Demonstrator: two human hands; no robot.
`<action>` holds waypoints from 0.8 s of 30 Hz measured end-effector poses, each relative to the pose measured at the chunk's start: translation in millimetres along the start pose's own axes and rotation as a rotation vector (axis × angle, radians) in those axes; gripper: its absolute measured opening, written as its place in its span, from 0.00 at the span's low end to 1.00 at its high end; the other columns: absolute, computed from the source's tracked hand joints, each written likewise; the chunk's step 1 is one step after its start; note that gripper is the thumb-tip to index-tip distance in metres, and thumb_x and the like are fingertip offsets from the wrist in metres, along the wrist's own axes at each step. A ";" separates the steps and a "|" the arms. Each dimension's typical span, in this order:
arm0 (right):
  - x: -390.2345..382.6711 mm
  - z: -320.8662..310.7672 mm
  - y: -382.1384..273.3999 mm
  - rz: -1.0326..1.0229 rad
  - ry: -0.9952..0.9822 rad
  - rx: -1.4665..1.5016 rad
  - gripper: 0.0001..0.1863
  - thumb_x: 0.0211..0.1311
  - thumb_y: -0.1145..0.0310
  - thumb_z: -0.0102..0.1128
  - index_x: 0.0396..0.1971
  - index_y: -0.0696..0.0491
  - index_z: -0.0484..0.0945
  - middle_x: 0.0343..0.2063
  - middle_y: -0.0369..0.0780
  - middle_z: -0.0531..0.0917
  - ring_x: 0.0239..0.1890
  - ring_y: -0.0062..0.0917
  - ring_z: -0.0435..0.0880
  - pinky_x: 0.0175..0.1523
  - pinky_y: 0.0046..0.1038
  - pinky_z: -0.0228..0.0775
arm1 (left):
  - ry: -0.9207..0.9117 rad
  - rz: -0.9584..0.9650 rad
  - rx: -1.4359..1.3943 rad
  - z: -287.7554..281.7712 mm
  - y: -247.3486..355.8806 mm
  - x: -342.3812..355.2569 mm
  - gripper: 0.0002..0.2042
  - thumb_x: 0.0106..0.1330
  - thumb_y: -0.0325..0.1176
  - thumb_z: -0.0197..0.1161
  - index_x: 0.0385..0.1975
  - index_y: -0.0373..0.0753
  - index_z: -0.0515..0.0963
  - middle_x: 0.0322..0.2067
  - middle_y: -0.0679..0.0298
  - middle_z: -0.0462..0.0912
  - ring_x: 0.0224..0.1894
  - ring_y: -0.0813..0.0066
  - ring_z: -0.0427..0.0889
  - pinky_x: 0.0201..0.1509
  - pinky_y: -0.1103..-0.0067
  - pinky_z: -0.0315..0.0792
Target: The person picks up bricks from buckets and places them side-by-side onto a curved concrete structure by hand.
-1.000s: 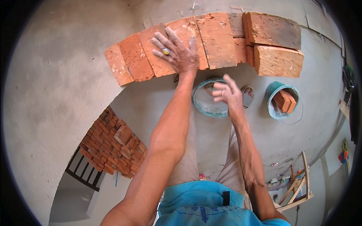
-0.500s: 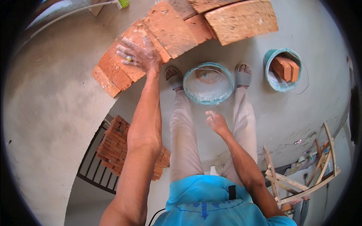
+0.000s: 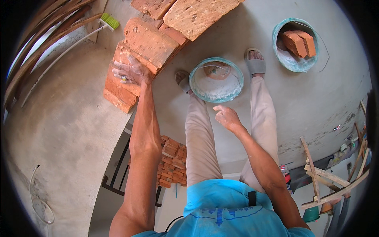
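Note:
My left hand (image 3: 133, 72), dusted white and with a ring on one finger, lies spread on an orange-red brick (image 3: 114, 81) in a curved row. Its fingers are apart and close on nothing. Beyond it, more bricks (image 3: 152, 41) follow the curve, with a large pale-orange one (image 3: 199, 15) at the far end. My right hand (image 3: 227, 117) hangs in front of my legs, index finger out and the others loosely curled, with nothing visible in it. A teal-rimmed bucket (image 3: 216, 98) stands between my feet, whitish inside, with a round brownish patch.
A second teal bucket (image 3: 277, 47) at the right holds bricks (image 3: 298, 43). Stacked bricks (image 3: 169, 164) lie below, beside a dark railing (image 3: 112, 185). A wooden frame (image 3: 331, 197) stands lower right. Curved wooden strips (image 3: 43, 43) and a green-headed brush (image 3: 109, 21) are far left.
My view has shifted, bringing the curved wooden strips into sight and moving the brick row up and left in the picture. My left hand stays on the bricks; my right still hangs free.

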State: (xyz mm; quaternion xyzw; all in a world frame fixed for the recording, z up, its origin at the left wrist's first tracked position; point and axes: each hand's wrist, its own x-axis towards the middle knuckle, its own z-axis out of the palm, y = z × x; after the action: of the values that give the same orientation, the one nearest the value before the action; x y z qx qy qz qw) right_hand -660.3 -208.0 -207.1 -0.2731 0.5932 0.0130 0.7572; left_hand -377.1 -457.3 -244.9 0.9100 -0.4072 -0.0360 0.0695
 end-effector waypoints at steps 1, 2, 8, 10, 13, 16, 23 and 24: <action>-0.2 -2.4 -2.0 -0.001 -0.015 0.020 0.27 0.51 0.68 0.55 0.54 0.57 0.80 0.31 0.52 0.85 0.40 0.47 0.85 0.51 0.40 0.74 | 0.002 -0.005 0.006 -1.0 -0.7 0.0 0.43 0.72 0.64 0.44 0.77 0.42 0.44 0.77 0.43 0.39 0.80 0.48 0.35 0.78 0.51 0.27; 0.0 -3.4 -1.1 -0.020 -0.016 0.024 0.27 0.51 0.68 0.55 0.54 0.57 0.80 0.30 0.49 0.86 0.38 0.42 0.85 0.49 0.37 0.74 | -0.001 -0.012 0.012 -1.6 -1.6 -1.1 0.42 0.72 0.64 0.44 0.77 0.42 0.44 0.77 0.44 0.39 0.80 0.48 0.35 0.78 0.51 0.28; -1.1 -6.4 -8.2 0.002 0.003 0.088 0.27 0.52 0.68 0.57 0.55 0.59 0.79 0.30 0.42 0.87 0.35 0.31 0.85 0.49 0.31 0.75 | -0.007 -0.015 0.029 -3.6 -4.3 0.5 0.41 0.73 0.63 0.44 0.77 0.43 0.44 0.77 0.44 0.39 0.80 0.49 0.35 0.78 0.52 0.28; -1.4 -10.9 -12.7 0.037 -0.034 0.102 0.26 0.54 0.67 0.59 0.55 0.57 0.80 0.36 0.45 0.88 0.43 0.37 0.86 0.55 0.35 0.74 | -0.011 -0.009 0.017 -3.4 -3.5 -0.6 0.41 0.73 0.63 0.44 0.77 0.42 0.44 0.77 0.44 0.38 0.80 0.48 0.34 0.78 0.52 0.28; 3.3 -8.3 -8.5 0.066 -0.034 0.147 0.26 0.54 0.66 0.59 0.55 0.56 0.80 0.35 0.45 0.88 0.43 0.37 0.87 0.54 0.34 0.74 | -0.006 0.005 -0.012 -4.2 0.2 -2.9 0.41 0.73 0.62 0.44 0.77 0.42 0.44 0.77 0.43 0.38 0.79 0.47 0.34 0.78 0.52 0.28; 9.9 -2.4 1.9 0.022 -0.054 0.189 0.27 0.58 0.67 0.58 0.59 0.58 0.76 0.26 0.34 0.83 0.27 0.17 0.79 0.30 0.23 0.72 | 0.030 -0.007 0.055 -4.7 1.9 -3.0 0.39 0.74 0.60 0.44 0.76 0.39 0.47 0.76 0.42 0.43 0.79 0.45 0.37 0.78 0.53 0.33; 6.3 -6.6 -14.2 0.157 -0.064 0.281 0.26 0.54 0.69 0.59 0.57 0.56 0.78 0.30 0.41 0.85 0.29 0.23 0.83 0.36 0.28 0.76 | -0.013 -0.003 0.001 -9.2 4.9 -3.2 0.42 0.73 0.64 0.43 0.78 0.41 0.43 0.76 0.42 0.39 0.79 0.44 0.34 0.78 0.52 0.28; 8.0 -4.4 -10.4 0.152 -0.071 0.286 0.27 0.55 0.69 0.60 0.57 0.56 0.78 0.30 0.40 0.85 0.29 0.22 0.82 0.34 0.27 0.76 | 0.005 -0.008 -0.014 -9.8 5.2 -2.9 0.42 0.73 0.63 0.45 0.78 0.42 0.42 0.76 0.42 0.39 0.79 0.45 0.34 0.78 0.52 0.28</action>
State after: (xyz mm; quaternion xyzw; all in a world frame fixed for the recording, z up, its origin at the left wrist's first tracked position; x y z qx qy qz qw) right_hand -658.2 -221.1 -210.9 -0.1160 0.5807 -0.0047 0.8058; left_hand -381.6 -457.6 -234.4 0.9111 -0.4033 -0.0369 0.0767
